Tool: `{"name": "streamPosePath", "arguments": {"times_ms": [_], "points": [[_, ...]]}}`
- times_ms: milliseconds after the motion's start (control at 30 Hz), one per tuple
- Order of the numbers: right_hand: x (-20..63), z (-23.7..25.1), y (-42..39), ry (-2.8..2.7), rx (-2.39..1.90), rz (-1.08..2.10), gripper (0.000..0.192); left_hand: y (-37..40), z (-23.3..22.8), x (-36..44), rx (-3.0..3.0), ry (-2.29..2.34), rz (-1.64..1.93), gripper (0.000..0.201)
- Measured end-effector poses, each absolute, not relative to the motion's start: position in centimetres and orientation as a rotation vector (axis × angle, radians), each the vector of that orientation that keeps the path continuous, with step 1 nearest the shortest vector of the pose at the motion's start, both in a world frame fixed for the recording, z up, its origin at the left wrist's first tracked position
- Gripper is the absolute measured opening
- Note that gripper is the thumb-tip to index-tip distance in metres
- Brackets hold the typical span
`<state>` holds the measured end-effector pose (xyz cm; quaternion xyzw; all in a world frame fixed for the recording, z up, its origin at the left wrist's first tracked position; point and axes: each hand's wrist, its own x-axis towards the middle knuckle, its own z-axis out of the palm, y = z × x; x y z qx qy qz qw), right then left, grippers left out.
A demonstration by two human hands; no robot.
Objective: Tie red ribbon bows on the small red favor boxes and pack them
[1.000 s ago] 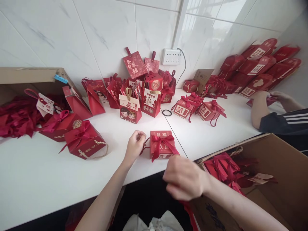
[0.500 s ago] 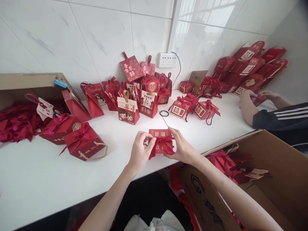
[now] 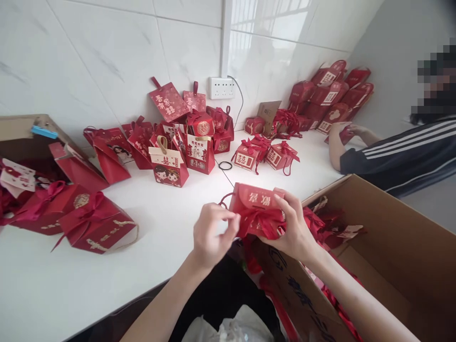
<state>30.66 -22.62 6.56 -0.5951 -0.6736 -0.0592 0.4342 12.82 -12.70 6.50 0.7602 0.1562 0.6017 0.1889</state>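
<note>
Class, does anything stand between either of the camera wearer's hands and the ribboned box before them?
Nothing visible does. The right hand holds the ribboned box; the left hand is at its left edge, contact unclear.

Below the frame centre, the right hand (image 3: 294, 225) has a red box (image 3: 259, 198) with a ribbon bow (image 3: 258, 221) in its grip; the left hand (image 3: 213, 232) is near the box's left edge. Decorated boxes (image 3: 170, 173) stand on the white desk (image 3: 160, 218) at upper centre. An open carton (image 3: 395, 228) is at lower right, a striped sleeve (image 3: 402, 149) at right
</note>
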Motion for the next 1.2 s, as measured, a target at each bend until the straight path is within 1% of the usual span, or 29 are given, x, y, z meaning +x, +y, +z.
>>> {"name": "streamPosePath", "arguments": {"times_ms": [100,133,200,267,333,400,500,567,633,733,800,867,933,1000,1133,1167,1200], "points": [[31.8,7.3,-24.4,-1.104,-1.578,0.352,0.066,-11.3,6.2,13.2,1.938,0.763,1.519,0.004],[32.2,7.7,-25.0,-0.853,-1.538,0.539,0.057,-10.7,6.0,13.5,1.908,0.822,1.443,0.002],[33.0,8.7,-26.3,-0.416,-1.365,0.833,0.043,-9.6,5.3,14.2,1.912,0.862,1.278,0.005],[33.5,9.6,-27.5,-0.149,-1.174,0.988,0.036,-8.7,4.3,15.1,1.975,0.832,1.111,0.007],[33.6,10.2,-28.7,-0.05,-1.049,1.043,0.034,-8.0,3.2,16.1,2.043,0.786,0.975,0.009],[33.4,10.2,-29.8,-0.039,-1.027,1.034,0.036,-7.8,2.4,17.0,2.061,0.758,0.883,0.012],[32.9,9.3,-30.9,-0.163,-1.161,0.948,0.042,-8.5,2.4,17.8,1.921,0.677,0.805,0.02],[32.4,8.8,-31.1,-0.376,-1.308,0.861,0.053,-9.4,3.1,18.1,1.736,0.535,0.777,0.027],[32.0,8.6,-30.8,-0.648,-1.509,0.726,0.071,-10.4,4.0,18.4,1.542,0.384,0.678,0.044],[31.4,8.7,-29.5,-1.017,-1.812,0.427,0.095,-11.4,4.6,18.6,1.363,0.239,0.418,0.079],[31.1,8.8,-28.3,-1.199,-1.896,0.256,0.104,-11.8,4.4,18.5,1.327,0.171,0.351,0.095],[30.9,8.8,-27.2,-1.291,-1.897,0.195,0.106,-11.9,3.8,18.1,1.318,0.103,0.378,0.104],[30.8,8.8,-26.3,-1.279,-1.836,0.246,0.103,-11.9,3.2,17.6,1.335,0.048,0.409,0.11],[30.9,8.7,-25.7,-1.242,-1.732,0.385,0.102,-11.8,2.9,17.2,1.409,0.057,0.472,0.113],[31.6,8.6,-25.5,-1.322,-1.464,0.678,0.12,-11.2,3.3,16.7,1.575,0.17,0.717,0.116],[31.9,8.6,-25.5,-1.312,-1.362,0.741,0.117,-11.0,3.5,16.6,1.595,0.173,0.751,0.117],[32.2,8.7,-25.5,-1.263,-1.26,0.797,0.108,-10.8,3.7,16.6,1.608,0.17,0.776,0.118]]}}
